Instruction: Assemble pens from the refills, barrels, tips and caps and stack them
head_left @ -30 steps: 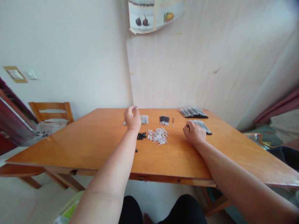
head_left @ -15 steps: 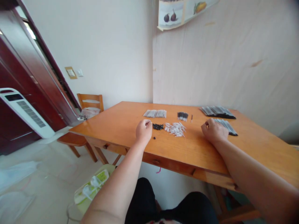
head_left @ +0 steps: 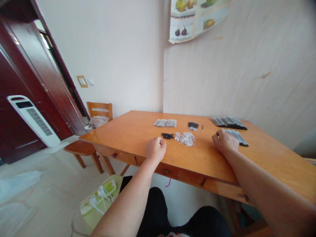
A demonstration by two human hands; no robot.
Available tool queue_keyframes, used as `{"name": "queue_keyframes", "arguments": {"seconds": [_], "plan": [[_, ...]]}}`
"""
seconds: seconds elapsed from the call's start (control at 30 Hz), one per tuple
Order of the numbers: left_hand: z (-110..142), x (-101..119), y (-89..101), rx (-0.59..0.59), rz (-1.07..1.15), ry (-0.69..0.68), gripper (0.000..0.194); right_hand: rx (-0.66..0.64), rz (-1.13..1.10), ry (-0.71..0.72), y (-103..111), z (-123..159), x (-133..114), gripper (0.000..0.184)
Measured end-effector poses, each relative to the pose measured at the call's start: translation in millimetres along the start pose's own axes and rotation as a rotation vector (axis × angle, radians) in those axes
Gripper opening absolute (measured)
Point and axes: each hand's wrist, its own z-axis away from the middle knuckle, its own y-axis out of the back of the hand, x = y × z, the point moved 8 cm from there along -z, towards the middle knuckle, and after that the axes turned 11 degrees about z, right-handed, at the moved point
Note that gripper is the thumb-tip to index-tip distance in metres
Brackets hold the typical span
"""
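Observation:
My left hand (head_left: 156, 150) is closed near the table's front edge, fingers curled together; whatever is in them is hidden. Just beyond it lies a small heap of black caps (head_left: 168, 136). Beside the caps are scattered white pointed pieces (head_left: 186, 139). My right hand (head_left: 225, 141) rests closed on the table, and its contents cannot be made out. It partly covers a row of clear sticks with black ends (head_left: 240, 138). Behind that lies a larger similar row (head_left: 229, 122).
On the wooden table (head_left: 118, 131) are a row of whitish tubes (head_left: 165, 123), a black-and-white bunch of sticks (head_left: 193, 126) and one thin stick (head_left: 202, 128). A chair (head_left: 100, 108) stands left, near a white tower fan (head_left: 34, 120). A pale green box (head_left: 98, 200) sits below.
My left hand has drawn back toward the table's front edge, over where a single black cap lay; that cap is no longer visible. My right hand stays by the sticks. The view has tilted slightly.

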Motion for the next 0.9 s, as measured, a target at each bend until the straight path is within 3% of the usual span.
{"name": "queue_keyframes", "arguments": {"seconds": [0.3, 0.57, 0.9], "plan": [[7, 15, -2.1, -0.052, -0.25, 0.042, 0.025, -0.024, 0.004, 0.013, -7, -2, 1, 0.037], [8, 16, -5.4, -0.113, -0.297, 0.051, 0.019, -0.04, 0.004, 0.006, -9, -4, 0, 0.038], [7, 18, -5.9, -0.102, -0.315, -0.011, 0.018, -0.052, 0.0, 0.008, -10, -5, 1, 0.038]]}}
